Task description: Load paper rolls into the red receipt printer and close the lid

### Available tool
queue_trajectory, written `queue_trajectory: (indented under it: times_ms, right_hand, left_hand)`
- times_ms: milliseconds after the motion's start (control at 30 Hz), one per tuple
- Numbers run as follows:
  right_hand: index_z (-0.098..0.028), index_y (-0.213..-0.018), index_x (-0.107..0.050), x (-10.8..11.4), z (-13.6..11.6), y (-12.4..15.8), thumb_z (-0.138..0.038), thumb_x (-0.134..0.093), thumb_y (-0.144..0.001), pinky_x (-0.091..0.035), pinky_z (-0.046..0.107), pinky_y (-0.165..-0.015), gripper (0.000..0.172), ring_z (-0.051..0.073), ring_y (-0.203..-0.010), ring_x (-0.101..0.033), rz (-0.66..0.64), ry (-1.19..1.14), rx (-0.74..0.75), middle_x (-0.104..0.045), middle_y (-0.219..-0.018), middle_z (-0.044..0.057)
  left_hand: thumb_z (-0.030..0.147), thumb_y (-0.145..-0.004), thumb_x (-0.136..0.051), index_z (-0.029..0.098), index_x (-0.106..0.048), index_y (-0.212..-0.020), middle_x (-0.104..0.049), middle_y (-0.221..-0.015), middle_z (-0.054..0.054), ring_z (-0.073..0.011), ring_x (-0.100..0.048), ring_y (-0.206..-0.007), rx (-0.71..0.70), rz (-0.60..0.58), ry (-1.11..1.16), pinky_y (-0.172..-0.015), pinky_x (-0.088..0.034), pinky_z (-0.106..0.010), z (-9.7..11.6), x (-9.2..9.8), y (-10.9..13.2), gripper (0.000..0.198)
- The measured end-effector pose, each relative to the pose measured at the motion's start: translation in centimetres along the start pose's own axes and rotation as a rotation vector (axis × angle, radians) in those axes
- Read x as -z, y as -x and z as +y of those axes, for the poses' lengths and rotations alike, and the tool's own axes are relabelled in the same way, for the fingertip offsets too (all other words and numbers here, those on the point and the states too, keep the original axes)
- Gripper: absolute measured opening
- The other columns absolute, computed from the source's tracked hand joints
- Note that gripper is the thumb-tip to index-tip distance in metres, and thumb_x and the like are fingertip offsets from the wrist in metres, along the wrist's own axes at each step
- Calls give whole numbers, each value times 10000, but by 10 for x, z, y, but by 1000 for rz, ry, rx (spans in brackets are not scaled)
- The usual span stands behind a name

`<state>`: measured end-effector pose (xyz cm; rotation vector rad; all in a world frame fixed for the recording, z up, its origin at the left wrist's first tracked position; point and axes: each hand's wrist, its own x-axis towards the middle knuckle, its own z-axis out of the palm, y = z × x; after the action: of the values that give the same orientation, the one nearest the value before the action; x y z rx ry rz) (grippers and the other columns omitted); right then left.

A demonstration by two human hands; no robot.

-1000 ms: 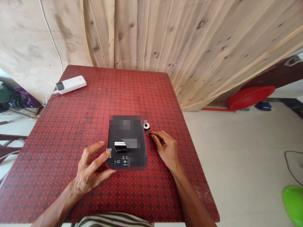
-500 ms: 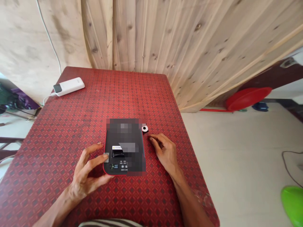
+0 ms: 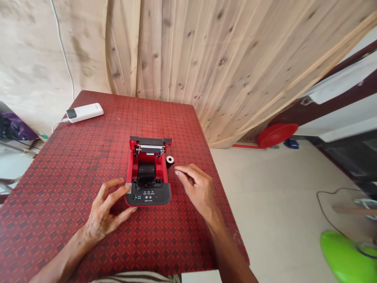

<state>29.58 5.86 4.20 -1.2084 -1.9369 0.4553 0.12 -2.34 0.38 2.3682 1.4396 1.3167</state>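
Note:
A small red and black printer (image 3: pixel 148 194) stands on the table with its lid (image 3: pixel 150 141) raised at the back. Inside its red bay lies a black roll (image 3: pixel 146 172), its loose end reaching toward the front panel. My left hand (image 3: pixel 103 210) grips the printer's front left corner, a finger on the grey latch (image 3: pixel 129 188) and the thumb at the front edge. To the right of the printer, my right hand (image 3: pixel 197 188) is closed in a pinch, with nothing visible in it. Beside the printer's right side sits a black roll with a white end (image 3: pixel 170 160).
A white power bank (image 3: pixel 85 113) with a white cable lies at the table's far left. The red patterned table (image 3: pixel 97 157) meets a wooden wall (image 3: pixel 182 59). On the floor to the right are a green stool (image 3: pixel 343 255) and a red round object (image 3: pixel 277 135).
The printer's lid has swung up from shut to open, baring the red bay and black roll. Both hands keep nearly the same pose; the view has shifted to the right.

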Motion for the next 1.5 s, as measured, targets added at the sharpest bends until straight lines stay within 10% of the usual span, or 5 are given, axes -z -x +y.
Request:
queue_trajectory:
  times_ms: [133, 400, 1233, 1500]
  right_hand:
    - [-180, -1171, -733, -11, -51, -32, -208, -607, -1040, -581, 359, -966, 184, 210, -1037, -729, -282, 162, 250, -778, -1125, 89]
    - [-99, -1209, -693, -46, -91, -88, -55, -440, -1033, -595, 411, -841, 311, 293, -1062, -746, -840, 586, 144, -725, -1215, 168]
    - [-103, -1163, -669, -41, -90, -76, -76, -432, -1029, -512, 348, -623, 273, 254, -809, -759, -642, 571, 236, -740, -1047, 135]
    - [-220, -1125, -706, 34, -68, -31, -184, -707, -918, -486, 245, -598, 210, 100, -652, -604, -281, -114, -8, -733, -1025, 4]
  left_hand:
    - [296, -877, -797, 219, -533, -1433, -597, -1313, -136, -230, -646, -1178, -12, -10, -13, -975, -618, -361, -1, -1, 2, 620]
    - [365, -899, -774, 249, -393, -1574, -565, -1357, -157, -256, -629, -1227, -34, -62, -39, -965, -638, -391, -2, -3, -3, 784]
    - [278, -847, -827, 194, -438, -1528, -566, -1410, -185, -281, -600, -1315, -64, -34, -50, -1028, -607, -415, -3, -7, -7, 789]
    - [266, -835, -837, 209, -421, -1547, -587, -1405, -181, -291, -610, -1303, -47, -37, -63, -1046, -596, -447, -1, -5, -7, 826]
